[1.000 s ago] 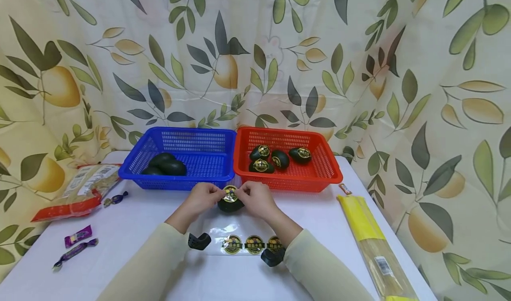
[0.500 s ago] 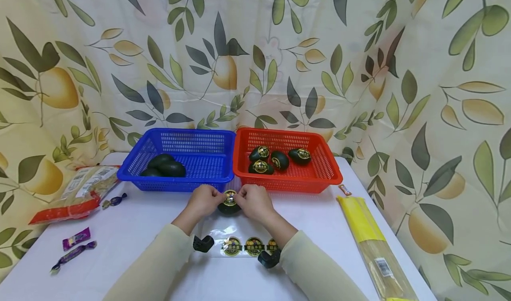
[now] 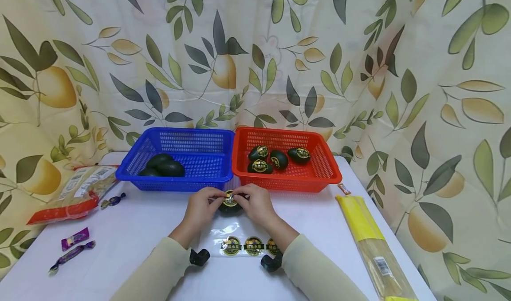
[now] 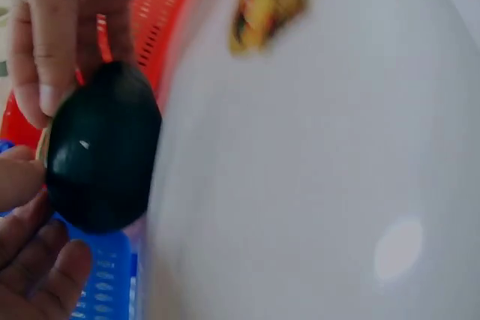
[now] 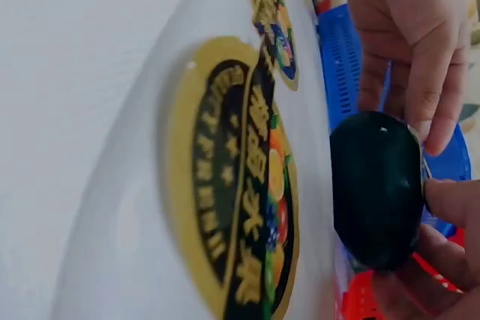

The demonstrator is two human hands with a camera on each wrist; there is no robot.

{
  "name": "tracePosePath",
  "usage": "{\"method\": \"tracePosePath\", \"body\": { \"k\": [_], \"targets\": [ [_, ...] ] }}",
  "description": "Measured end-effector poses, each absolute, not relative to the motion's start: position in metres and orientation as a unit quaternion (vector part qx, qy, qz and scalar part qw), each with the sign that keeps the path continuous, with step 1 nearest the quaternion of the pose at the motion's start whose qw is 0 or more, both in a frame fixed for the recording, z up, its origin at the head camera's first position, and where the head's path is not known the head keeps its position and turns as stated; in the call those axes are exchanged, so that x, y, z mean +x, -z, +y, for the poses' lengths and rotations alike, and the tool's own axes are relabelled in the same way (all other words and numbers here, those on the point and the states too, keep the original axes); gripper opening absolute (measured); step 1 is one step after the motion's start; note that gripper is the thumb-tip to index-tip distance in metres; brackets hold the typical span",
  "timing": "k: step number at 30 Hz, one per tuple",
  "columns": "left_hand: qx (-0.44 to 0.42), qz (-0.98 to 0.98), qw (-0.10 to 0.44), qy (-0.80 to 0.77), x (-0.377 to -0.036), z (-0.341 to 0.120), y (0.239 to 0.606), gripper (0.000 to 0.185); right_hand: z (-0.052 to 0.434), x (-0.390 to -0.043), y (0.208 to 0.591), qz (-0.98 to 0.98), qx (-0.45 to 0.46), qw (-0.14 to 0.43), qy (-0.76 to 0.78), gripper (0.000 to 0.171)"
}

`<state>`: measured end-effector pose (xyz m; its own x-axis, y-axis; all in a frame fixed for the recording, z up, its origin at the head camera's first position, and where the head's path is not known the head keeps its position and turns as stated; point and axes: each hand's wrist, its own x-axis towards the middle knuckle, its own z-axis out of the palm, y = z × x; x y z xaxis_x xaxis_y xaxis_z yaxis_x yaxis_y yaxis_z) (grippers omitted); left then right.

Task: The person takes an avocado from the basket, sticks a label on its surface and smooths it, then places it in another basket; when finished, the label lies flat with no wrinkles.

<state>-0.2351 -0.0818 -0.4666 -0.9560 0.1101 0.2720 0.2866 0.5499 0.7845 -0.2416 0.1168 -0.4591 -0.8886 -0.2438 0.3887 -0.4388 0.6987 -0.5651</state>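
A dark green, avocado-like fruit [image 3: 229,208] stands on the white table in front of the two baskets, with a round gold sticker [image 3: 229,197] on its top. My left hand [image 3: 217,197] grips it from the left and my right hand [image 3: 241,198] from the right, thumbs and fingertips pressing on the sticker. The left wrist view shows the fruit [image 4: 101,151] between my curled left fingers [image 4: 37,260] and the right hand's fingers [image 4: 52,73]. In the right wrist view the fruit [image 5: 377,189] is held above a blurred sticker [image 5: 232,185] on the clear sheet.
A clear sheet with three gold stickers [image 3: 247,245] lies between my forearms. The blue basket [image 3: 131,165] holds plain dark fruits, the red basket [image 3: 331,174] several stickered ones. A noodle packet [image 3: 373,243] lies right; a snack bag [image 3: 76,190] and wrapped candies [image 3: 73,239] lie left.
Both hands have stayed on the fruit. The fingertips have closed in over the sticker, covering more of it, and the forearms have drawn slightly back.
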Motion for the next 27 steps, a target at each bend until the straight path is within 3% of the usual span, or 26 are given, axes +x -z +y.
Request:
{"method": "tracePosePath", "body": {
  "k": [6, 15, 23, 27],
  "targets": [
    [-0.177, -0.899, 0.107, 0.385, -0.236, -0.079, 0.468, 0.025, 0.121, -0.241, 0.459, -0.924, 0.207, 0.119, -0.3, 0.024],
    [-0.204, -0.914, 0.055, 0.346, -0.24, -0.08, 0.469, 0.044, 0.125, -0.246, 0.456, -0.921, 0.228, 0.064, -0.309, 0.04],
    [-0.189, -0.906, 0.123, 0.359, -0.236, -0.083, 0.471, 0.031, 0.126, -0.25, 0.456, -0.914, 0.219, 0.053, -0.337, 0.031],
    [-0.176, -0.899, 0.124, 0.381, -0.234, -0.085, 0.471, 0.028, 0.127, -0.251, 0.455, -0.913, 0.196, 0.037, -0.355, 0.029]
  ]
}}
